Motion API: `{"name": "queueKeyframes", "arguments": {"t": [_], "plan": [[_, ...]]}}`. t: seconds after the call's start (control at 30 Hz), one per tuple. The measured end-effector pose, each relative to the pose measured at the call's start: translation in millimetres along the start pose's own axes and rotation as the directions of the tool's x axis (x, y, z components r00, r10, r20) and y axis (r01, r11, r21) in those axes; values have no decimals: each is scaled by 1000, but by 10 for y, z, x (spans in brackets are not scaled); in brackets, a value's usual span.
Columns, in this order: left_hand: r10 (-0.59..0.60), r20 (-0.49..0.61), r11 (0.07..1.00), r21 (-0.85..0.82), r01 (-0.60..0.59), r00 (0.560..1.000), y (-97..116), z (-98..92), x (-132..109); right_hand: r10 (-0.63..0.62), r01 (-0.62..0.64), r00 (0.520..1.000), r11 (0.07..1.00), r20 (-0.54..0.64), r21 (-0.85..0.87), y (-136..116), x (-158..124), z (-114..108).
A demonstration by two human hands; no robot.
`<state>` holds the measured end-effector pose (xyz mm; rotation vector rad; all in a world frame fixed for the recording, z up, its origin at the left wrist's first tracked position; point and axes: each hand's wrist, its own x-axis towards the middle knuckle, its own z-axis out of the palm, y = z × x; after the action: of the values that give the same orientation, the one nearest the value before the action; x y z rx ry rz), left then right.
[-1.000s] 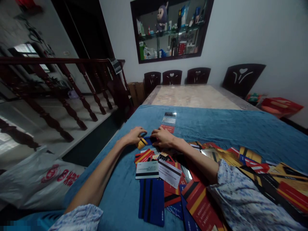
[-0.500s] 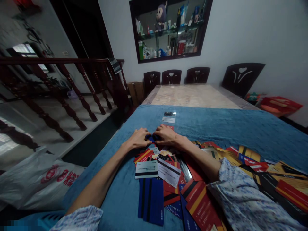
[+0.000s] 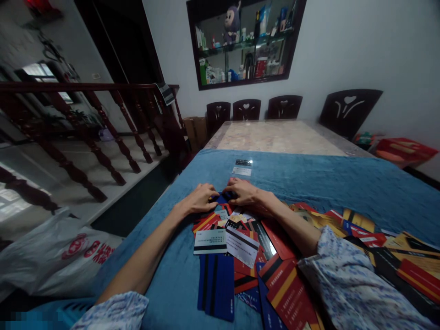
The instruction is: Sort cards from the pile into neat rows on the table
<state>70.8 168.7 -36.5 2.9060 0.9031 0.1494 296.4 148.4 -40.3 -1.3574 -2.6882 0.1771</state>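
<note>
Between my hands lies a blue card (image 3: 223,198), partly covered by fingers. My left hand (image 3: 202,198) grips its left side with thumb and fingertips, while my right hand (image 3: 242,191) has its fingers closed at the right side. Just beyond, a white card (image 3: 242,171) and a black card (image 3: 244,162) lie in a line on the blue cloth. Nearer to me spreads a loose pile with a pale green card (image 3: 210,241), a white striped card (image 3: 242,246), dark blue cards (image 3: 216,286) and red cards (image 3: 288,293).
More gold, red and black cards (image 3: 395,250) are heaped at the right. The blue cloth (image 3: 309,178) covers the near part of a stone-topped table (image 3: 282,135), with dark chairs (image 3: 285,107) behind. A white plastic bag (image 3: 58,256) and wooden railing (image 3: 103,137) are at the left.
My right hand has shifted slightly right, away from the left hand, and more of the blue card shows between them. The whole view has drifted a little.
</note>
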Motion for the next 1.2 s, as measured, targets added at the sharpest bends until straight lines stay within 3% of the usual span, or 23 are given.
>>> {"name": "queueKeyframes", "arguments": {"t": [0.3,0.53,0.7,1.2], "plan": [[81,-95,985,-147,-95,992,-51,15,18,-35,35,999,999,-23,24,-32,-59,-90],[-16,-120,965,-262,-16,993,-5,-4,-7,-13,16,997,999,-76,37,-36,-65,-130],[-22,-157,963,-268,-22,987,15,-20,8,62,-58,992,998,-112,37,-39,-74,-143],[-127,-279,929,-370,16,952,-82,166,87,153,-139,982,982,-111,129,61,-78,-2]]}}
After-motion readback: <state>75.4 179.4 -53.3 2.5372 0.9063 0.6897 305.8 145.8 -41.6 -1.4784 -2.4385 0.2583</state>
